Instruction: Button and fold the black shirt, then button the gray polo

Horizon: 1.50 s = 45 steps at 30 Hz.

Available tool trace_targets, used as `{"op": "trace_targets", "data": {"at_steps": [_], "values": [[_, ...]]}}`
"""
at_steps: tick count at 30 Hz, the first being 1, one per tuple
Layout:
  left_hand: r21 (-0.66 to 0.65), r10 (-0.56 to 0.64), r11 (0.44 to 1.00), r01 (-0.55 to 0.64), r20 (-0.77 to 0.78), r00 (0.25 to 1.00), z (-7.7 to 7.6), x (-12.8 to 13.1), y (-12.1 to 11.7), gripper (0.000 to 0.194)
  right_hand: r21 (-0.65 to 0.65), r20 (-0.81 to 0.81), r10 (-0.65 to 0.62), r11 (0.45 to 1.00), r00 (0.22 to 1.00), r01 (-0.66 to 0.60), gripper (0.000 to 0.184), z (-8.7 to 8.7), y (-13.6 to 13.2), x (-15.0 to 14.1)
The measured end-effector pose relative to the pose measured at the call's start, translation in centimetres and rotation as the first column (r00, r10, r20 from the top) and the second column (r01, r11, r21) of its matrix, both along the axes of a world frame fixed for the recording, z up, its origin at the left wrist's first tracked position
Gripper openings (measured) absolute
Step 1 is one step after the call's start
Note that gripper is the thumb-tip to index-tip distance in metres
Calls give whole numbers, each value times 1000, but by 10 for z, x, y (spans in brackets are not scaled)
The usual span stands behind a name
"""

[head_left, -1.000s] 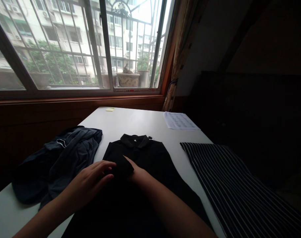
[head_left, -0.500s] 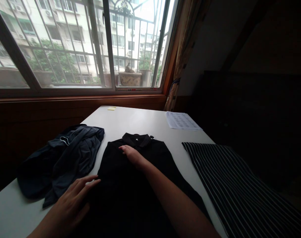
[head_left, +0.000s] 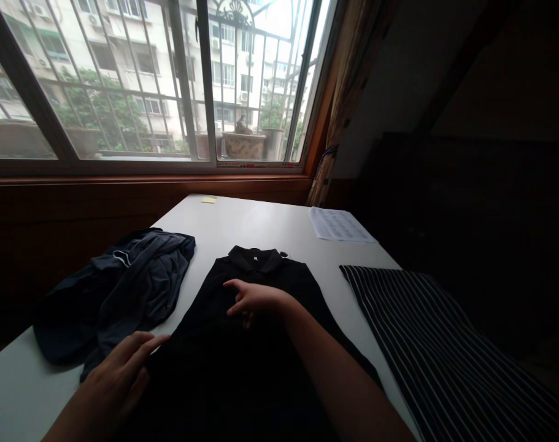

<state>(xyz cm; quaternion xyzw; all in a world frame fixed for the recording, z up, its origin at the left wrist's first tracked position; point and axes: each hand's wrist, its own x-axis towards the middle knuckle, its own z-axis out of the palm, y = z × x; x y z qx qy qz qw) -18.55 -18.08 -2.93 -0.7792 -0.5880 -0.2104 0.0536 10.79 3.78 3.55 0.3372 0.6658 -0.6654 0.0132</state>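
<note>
A black polo shirt [head_left: 242, 362] lies flat on the white table [head_left: 261, 224], collar away from me. My right hand [head_left: 254, 299] hovers or rests on its chest just below the collar, fingers loosely spread and pointing left, holding nothing. My left hand [head_left: 116, 380] lies flat at the shirt's left edge, fingers stretched out toward the fabric.
A crumpled dark blue garment [head_left: 118, 288] sits left of the shirt. A black-and-white striped garment [head_left: 445, 356] is spread at the right. A printed sheet of paper [head_left: 339, 225] and a small yellow note [head_left: 208, 199] lie at the far end, below the window [head_left: 159, 80].
The folded sleeve has been laid flat on the shirt. My left hand slid back and left to the shirt's edge. My right hand moved up toward the collar, then eased back slightly.
</note>
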Motion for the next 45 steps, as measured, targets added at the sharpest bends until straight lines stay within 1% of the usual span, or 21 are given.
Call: {"op": "trace_targets", "data": {"at_steps": [1,2,4,5,6,8,10,11,15,16,18,22,24,27,32,36,38,43,45], "values": [[9,-5,1000,6,-8,1000,0,-1,0,48,11,28,50,999,998,-50,94,0,-1,2],[13,-10,1000,10,-14,1000,0,-3,0,48,48,56,81,995,995,-84,95,1,-1,3],[2,-21,1000,21,-9,1000,1,-4,0,49,200,106,79,975,991,-99,94,0,-1,4],[-7,-23,1000,23,0,1000,2,-4,-1,50,309,123,49,947,991,-86,91,-1,-1,4],[-13,-21,1000,21,12,1000,3,-5,-1,50,427,128,5,902,992,-59,86,-2,-1,3],[-29,-12,1000,13,36,999,4,-5,-2,51,623,100,-100,782,990,16,71,-4,0,-2],[-45,-4,999,7,58,998,4,-5,-1,51,735,45,-189,672,981,96,55,-8,1,-10],[-52,-4,999,8,71,997,3,-6,0,51,762,23,-220,636,975,125,51,-9,1,-14],[-57,18,998,-11,109,994,-2,-9,4,47,807,-29,-285,558,958,191,47,-16,7,-34],[-51,27,998,-21,109,994,-3,-10,5,46,810,-37,-295,550,955,202,47,-17,10,-39],[-26,33,999,-30,96,995,-5,-10,6,45,804,-48,-309,552,950,220,48,-21,18,-46],[65,-10,998,7,49,999,-6,-8,5,44,753,-49,-328,608,943,251,50,-25,37,-57],[87,-27,996,25,21,999,-5,-6,4,43,731,-43,-332,633,942,256,51,-26,45,-62],[94,-51,994,51,0,999,-2,-4,2,41,720,-49,-322,644,945,257,54,-26,50,-72],[108,-102,989,105,-27,994,1,-1,1,39,719,-81,-348,628,934,297,47,-30,51,-94],[115,-106,987,109,-26,994,4,1,0,39,721,-92,-400,605,912,338,39,-35,52,-109],[103,-103,989,105,-26,994,5,2,-2,41,726,-100,-407,594,908,346,36,-36,52,-113],[77,-94,992,100,-78,993,11,6,-9,49,759,-131,-352,565,927,323,36,-36,51,-113],[76,-129,987,139,-122,984,14,8,-10,51,788,-143,-324,534,935,306,39,-32,47,-108]]}}
